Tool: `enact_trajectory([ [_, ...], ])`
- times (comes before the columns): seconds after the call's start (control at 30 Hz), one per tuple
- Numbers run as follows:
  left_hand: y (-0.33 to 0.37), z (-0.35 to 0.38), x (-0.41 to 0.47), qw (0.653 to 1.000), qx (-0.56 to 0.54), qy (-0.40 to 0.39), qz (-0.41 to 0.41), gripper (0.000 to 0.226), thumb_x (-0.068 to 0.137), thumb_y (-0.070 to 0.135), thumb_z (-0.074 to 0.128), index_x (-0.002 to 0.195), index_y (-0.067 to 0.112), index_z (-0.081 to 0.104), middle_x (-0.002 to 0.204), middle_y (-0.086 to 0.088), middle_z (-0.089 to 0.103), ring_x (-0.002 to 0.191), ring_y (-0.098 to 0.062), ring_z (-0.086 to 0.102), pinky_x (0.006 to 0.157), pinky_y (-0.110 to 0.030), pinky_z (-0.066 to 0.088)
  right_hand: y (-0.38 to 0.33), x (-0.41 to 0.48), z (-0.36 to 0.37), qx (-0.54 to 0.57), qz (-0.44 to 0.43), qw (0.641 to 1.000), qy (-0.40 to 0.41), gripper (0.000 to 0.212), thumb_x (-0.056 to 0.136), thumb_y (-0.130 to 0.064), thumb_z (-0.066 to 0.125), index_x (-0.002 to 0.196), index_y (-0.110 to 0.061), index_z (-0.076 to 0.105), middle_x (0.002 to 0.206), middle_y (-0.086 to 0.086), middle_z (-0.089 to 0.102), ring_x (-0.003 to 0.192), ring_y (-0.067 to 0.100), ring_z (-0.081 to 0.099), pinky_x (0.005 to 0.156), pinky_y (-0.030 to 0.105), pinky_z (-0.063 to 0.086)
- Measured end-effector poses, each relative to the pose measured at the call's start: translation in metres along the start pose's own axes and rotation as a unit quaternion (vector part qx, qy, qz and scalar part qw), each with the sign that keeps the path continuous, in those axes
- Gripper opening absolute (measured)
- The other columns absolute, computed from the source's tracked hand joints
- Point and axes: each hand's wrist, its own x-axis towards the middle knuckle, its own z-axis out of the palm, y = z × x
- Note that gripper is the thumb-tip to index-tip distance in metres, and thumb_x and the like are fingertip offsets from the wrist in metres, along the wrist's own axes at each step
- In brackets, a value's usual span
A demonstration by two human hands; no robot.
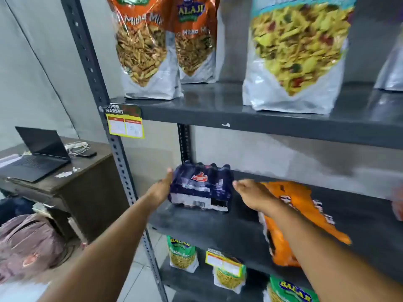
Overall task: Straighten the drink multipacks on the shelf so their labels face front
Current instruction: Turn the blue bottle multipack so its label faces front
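Item: dark blue shrink-wrapped drink multipack (200, 187), left end of the middle shelf (196, 225), slightly askew. Probably heavy, film slick and yielding; best gripped at both ends. Left hand (162, 185) flat against its left end, fingers extended. Right hand (248, 192) unclenched, just beside its right end, above an orange pack (305, 214).
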Motion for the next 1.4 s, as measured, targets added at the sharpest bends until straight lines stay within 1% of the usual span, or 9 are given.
enact_trajectory([
  [0.13,-0.003,0.0,0.058,0.991,-0.12,-0.03,-0.045,0.072,0.098,0.059,0.028,0.135,0.005,0.057,0.123,-0.002,0.055,0.118,-0.019,0.053,0.083,-0.019,0.031,0.001,0.065,0.029,0.143,0.189,0.971,0.01,0.061,0.098,-0.048,0.036,0.124,0.002,0.059,0.129,0.026,0.06,0.12,0.039,0.056,0.101,0.044,0.043],
  [0.23,0.004,-0.004,0.095,0.986,-0.137,-0.074,-0.064,0.081,0.097,0.059,0.031,0.056,0.01,0.08,0.061,0.002,0.075,0.06,-0.005,0.071,0.06,-0.012,0.046,0.003,0.102,0.048,0.28,0.26,0.923,0.034,0.065,0.093,-0.055,0.047,0.135,-0.006,0.053,0.141,0.017,0.054,0.126,0.034,0.052,0.107,0.043,0.04],
  [0.3,0.011,-0.002,0.111,0.974,-0.167,-0.123,-0.085,0.082,0.097,0.058,0.032,0.043,0.01,0.07,0.038,0.002,0.065,0.044,-0.015,0.067,0.055,-0.024,0.051,0.006,0.12,0.057,0.354,0.303,0.884,0.037,0.073,0.086,-0.063,0.053,0.134,-0.009,0.055,0.139,0.016,0.056,0.124,0.033,0.054,0.106,0.044,0.042],
  [0.5,0.016,0.023,0.138,0.96,-0.206,-0.166,-0.088,0.037,0.104,0.03,0.037,0.085,0.008,0.059,0.057,-0.012,0.067,0.038,-0.014,0.063,0.038,-0.021,0.052,0.002,0.149,0.073,0.38,0.283,0.866,0.161,0.06,0.093,-0.049,0.055,0.135,-0.007,0.054,0.145,0.017,0.049,0.13,0.03,0.047,0.096,0.033,0.033],
  [0.67,0.01,0.029,0.146,0.973,-0.155,-0.105,-0.137,0.043,0.095,0.033,0.053,0.112,-0.004,0.066,0.107,-0.027,0.07,0.083,-0.035,0.069,0.07,-0.038,0.057,0.008,0.145,0.08,0.383,0.278,0.872,0.124,0.047,0.086,-0.056,0.056,0.103,-0.014,0.069,0.126,0.015,0.064,0.108,0.031,0.059,0.097,0.039,0.044],
  [0.83,0.003,0.026,0.141,0.969,-0.207,-0.095,-0.095,0.035,0.09,0.035,0.059,0.097,0.004,0.073,0.078,-0.013,0.076,0.058,-0.024,0.071,0.045,-0.024,0.055,0.008,0.127,0.081,0.348,0.249,0.887,0.172,0.06,0.082,-0.063,0.05,0.116,-0.017,0.067,0.127,0.012,0.066,0.11,0.031,0.062,0.098,0.046,0.048],
  [1.1,-0.049,0.03,0.111,0.893,-0.443,-0.076,0.005,0.031,0.099,0.033,0.042,0.091,0.013,0.064,0.09,-0.011,0.07,0.077,-0.021,0.07,0.066,-0.033,0.058,0.006,0.051,0.132,0.274,-0.056,0.87,0.406,0.047,0.088,-0.049,0.046,0.129,-0.025,0.054,0.122,0.002,0.064,0.113,0.013,0.059,0.094,0.017,0.041],
  [1.2,-0.066,0.028,0.102,0.872,-0.473,-0.113,-0.049,0.049,0.098,0.036,0.037,0.124,0.002,0.059,0.114,-0.022,0.069,0.095,-0.033,0.069,0.081,-0.043,0.058,0.018,0.029,0.161,0.295,-0.047,0.873,0.385,0.057,0.086,-0.047,0.047,0.134,-0.016,0.049,0.131,0.008,0.059,0.122,0.018,0.057,0.104,0.038,0.045],
  [1.4,-0.061,0.017,0.103,0.899,-0.417,-0.114,-0.072,0.044,0.092,0.035,0.04,0.076,0.014,0.076,0.067,-0.006,0.078,0.062,-0.022,0.075,0.047,-0.026,0.057,0.012,0.017,0.16,0.302,-0.017,0.884,0.357,0.068,0.087,-0.053,0.043,0.14,-0.009,0.045,0.135,0.012,0.057,0.123,0.025,0.056,0.102,0.052,0.046],
])
